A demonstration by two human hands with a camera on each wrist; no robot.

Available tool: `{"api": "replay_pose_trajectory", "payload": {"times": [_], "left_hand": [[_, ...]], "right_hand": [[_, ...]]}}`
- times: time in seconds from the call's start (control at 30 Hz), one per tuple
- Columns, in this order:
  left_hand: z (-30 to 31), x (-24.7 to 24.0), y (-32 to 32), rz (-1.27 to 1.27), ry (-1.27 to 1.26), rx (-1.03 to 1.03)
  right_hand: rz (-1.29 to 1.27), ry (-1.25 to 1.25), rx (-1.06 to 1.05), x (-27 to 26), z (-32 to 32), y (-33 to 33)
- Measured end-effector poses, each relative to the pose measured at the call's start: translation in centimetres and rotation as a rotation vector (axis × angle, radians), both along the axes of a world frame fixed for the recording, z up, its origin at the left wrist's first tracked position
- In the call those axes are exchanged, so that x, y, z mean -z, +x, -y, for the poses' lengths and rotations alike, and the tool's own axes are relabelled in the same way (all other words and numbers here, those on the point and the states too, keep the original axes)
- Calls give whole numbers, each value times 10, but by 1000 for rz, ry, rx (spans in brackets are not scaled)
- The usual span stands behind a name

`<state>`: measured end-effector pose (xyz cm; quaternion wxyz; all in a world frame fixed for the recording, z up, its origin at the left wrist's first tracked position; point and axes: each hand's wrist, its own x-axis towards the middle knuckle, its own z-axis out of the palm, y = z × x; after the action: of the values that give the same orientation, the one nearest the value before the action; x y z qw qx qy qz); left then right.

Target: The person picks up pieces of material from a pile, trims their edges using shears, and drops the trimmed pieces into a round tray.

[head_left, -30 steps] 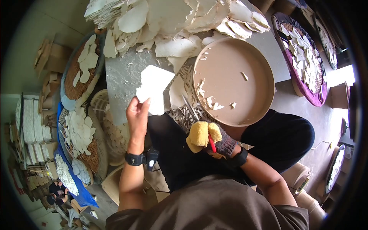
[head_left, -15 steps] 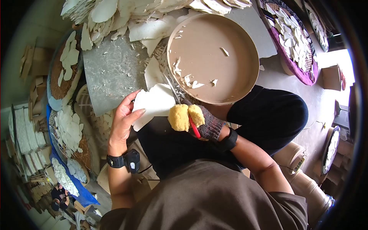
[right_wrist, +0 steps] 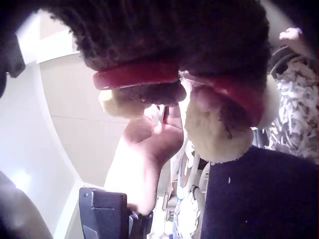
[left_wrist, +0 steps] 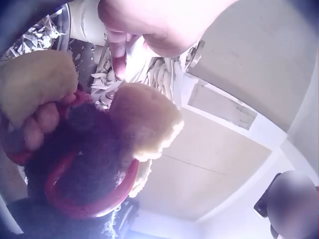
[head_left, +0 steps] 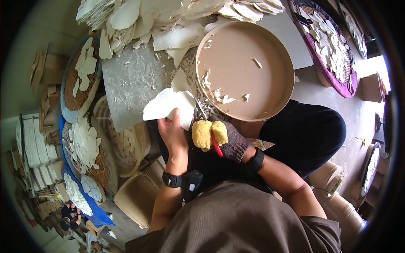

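Observation:
My left hand pinches a thin, stiff white sheet with an uneven outline, thumb on top. My right hand, in a dark knitted glove with bare fingertips, grips red-handled scissors. Yellow foam pads wrap the scissor handles. The metal blades point up and left, right at the sheet's right edge. In the left wrist view, a red handle loop curves round the gloved fingers. The right wrist view has my left hand just beyond the foam.
A round tan tray with a few white scraps stands ahead on the right. Beside it lies a grey metal board, with heaped white sheets at its back. Narrow trimmings gather below the tray. Baskets of white pieces stand left.
My left hand first brought the sheet down to the scissors, then shifted right and turned it so it points up and left. The right hand keeps its grip on the scissors.

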<state>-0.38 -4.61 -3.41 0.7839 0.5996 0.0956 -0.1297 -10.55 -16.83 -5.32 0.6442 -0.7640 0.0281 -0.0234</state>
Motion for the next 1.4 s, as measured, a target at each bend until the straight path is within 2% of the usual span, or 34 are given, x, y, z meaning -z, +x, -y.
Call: {"api": "replay_pose_trajectory", "payload": {"times": [0.07, 0.13, 0.3, 0.4, 0.5, 0.6, 0.67, 0.8, 1.07, 1.13, 1.2, 1.23, 1.27, 1.33, 1.4], "left_hand": [[-6, 0, 9, 58, 37, 128], [-7, -1, 14, 75, 38, 145], [-9, -13, 19, 134, 24, 195], [-13, -19, 21, 43, -5, 333], [-19, -11, 29, 106, 29, 334], [-13, -6, 26, 167, 42, 141], [-17, -7, 33, 147, 69, 217], [-31, -2, 48, 167, 109, 359], [-31, -18, 50, 41, 68, 425], [-40, -15, 56, -26, 12, 467], [-51, -12, 62, 94, -26, 503], [-57, -12, 65, 152, -46, 522], [-64, -14, 66, 173, 29, 491], [-67, -22, 71, 423, 60, 548], [-65, -21, 72, 755, 305, 473]], "right_hand": [[-85, 56, -72, -1, 6, -3], [-155, 143, -145, -4, 12, -2], [-73, 143, -88, -6, 7, -1], [-94, 212, -116, 0, 9, -1], [-109, 205, -127, 12, 9, -2], [-139, 201, -105, 11, 7, -4], [-183, 101, -154, 12, 9, -6], [-183, 190, -171, 18, 9, -12], [-131, 120, -115, 7, 8, -14], [-112, 231, -117, 9, 12, -17], [-95, 341, -117, 9, 15, -19], [-173, 598, -93, 2, 16, -19], [-177, 608, -158, 4, 20, -24], [-203, 715, -193, 7, 20, -27], [-205, 750, -202, 1, 14, -30]]}}
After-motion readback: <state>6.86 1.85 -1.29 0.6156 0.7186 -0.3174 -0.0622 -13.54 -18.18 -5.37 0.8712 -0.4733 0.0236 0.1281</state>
